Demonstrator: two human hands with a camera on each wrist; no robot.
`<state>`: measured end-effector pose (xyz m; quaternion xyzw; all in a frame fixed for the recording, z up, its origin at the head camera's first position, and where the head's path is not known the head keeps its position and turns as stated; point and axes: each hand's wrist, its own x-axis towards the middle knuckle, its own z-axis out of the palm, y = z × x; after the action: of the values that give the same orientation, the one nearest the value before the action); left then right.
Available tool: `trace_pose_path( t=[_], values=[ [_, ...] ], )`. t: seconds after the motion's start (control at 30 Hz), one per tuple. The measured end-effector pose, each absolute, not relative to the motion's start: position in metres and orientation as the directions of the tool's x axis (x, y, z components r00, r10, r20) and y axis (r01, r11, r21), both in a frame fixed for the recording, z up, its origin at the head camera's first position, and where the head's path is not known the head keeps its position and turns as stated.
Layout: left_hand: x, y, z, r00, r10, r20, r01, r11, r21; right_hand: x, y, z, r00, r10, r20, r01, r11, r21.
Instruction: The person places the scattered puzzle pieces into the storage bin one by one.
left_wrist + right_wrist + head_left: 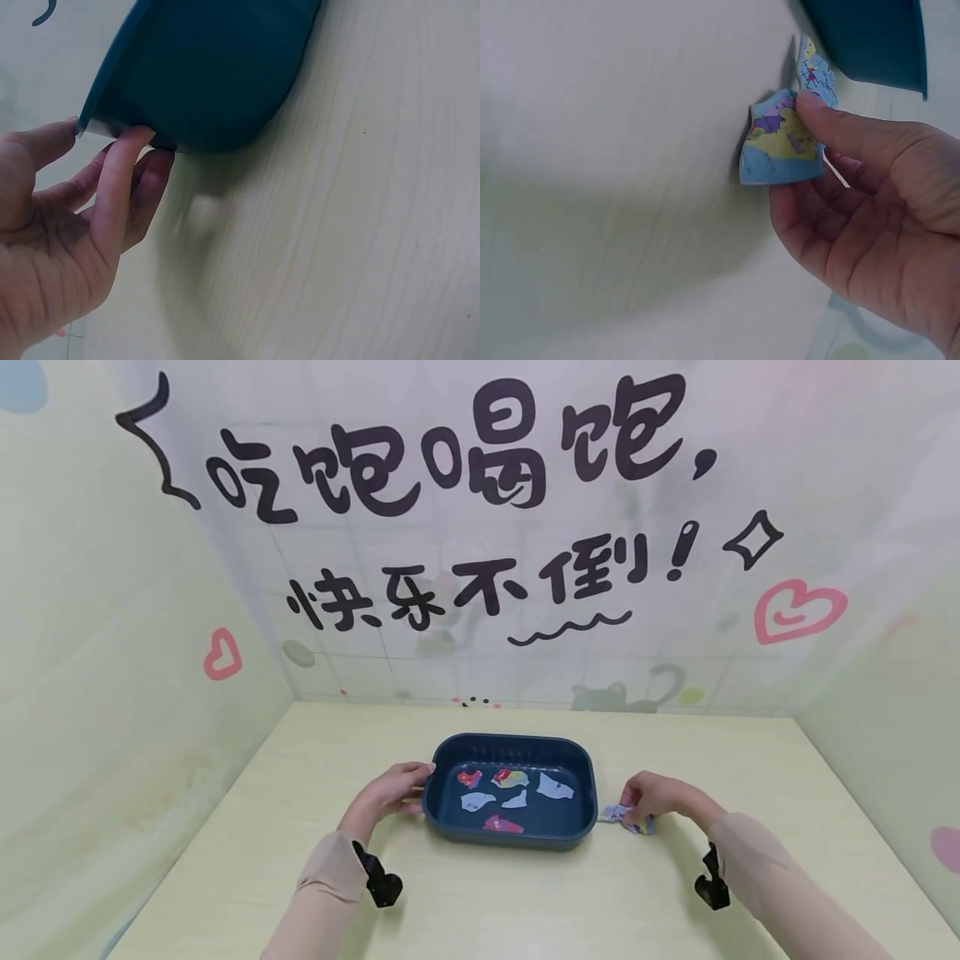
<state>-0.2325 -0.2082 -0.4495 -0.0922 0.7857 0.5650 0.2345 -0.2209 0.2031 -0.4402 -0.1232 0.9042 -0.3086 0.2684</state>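
Observation:
A dark blue rectangular tray [510,837] with rounded corners sits on the table, several torn scraps of paper lying in it. My left hand [393,789] holds it at the left end. In the left wrist view, the thumb [52,142] meets the rim while the other fingers bend against the outer wall. Right of the tray, my right hand [660,797] pinches a torn scrap of printed paper [780,146] between thumb and fingers. The scrap is blue and yellow with purple figures. Another blue patterned part of paper [815,75] shows just beyond the thumb.
Inside the tray are red-and-yellow scraps [510,777], pale blue scraps [555,787] and a pink scrap [502,825]. The pale wooden table [510,910] is bounded by a printed curtain [450,668] at the back and sides. Each wrist wears a black camera mount.

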Motion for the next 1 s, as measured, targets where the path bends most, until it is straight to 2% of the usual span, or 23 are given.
trace_pose_path(
  t=[0.1, 0.2, 0.8, 1.0],
  values=[
    [-0.233, -0.208, -0.449, -0.872, 0.116, -0.475, -0.415, 0.34, 0.844, -0.225, 0.207, -0.434, -0.81, -0.386, -0.441, 0.012, 0.741, -0.671],
    [-0.232, -0.208, -0.449, -0.872, 0.123, -0.473, -0.412, 0.335, 0.847, -0.229, 0.21, -0.425, -0.801, -0.397, -0.448, 0.027, 0.724, -0.69],
    [-0.232, -0.207, -0.449, -0.874, 0.126, -0.469, -0.405, 0.341, 0.848, -0.255, 0.204, -0.366, -0.788, -0.444, -0.427, -0.046, 0.734, -0.678],
    [-0.233, -0.208, -0.45, -0.872, 0.124, -0.474, -0.414, 0.333, 0.847, -0.261, 0.183, -0.362, -0.771, -0.508, -0.384, -0.124, 0.712, -0.692]
  ],
)
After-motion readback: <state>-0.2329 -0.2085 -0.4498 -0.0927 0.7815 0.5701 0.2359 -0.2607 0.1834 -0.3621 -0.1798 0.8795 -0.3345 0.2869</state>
